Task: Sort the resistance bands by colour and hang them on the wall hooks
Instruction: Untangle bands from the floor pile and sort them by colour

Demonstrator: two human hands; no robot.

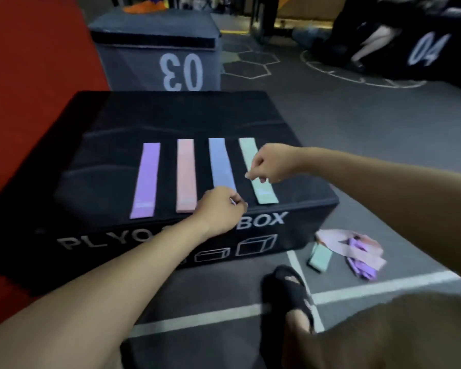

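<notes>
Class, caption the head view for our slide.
Both hands straighten four pastel fabric bands atop a black plyo box.

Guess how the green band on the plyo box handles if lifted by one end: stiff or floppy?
Probably floppy: the green band lies dead flat on the plyo box, and the bands in the floor pile are crumpled. Likely light, being a thin strip. It won't roll, and will probably drape from the right hand.
</notes>
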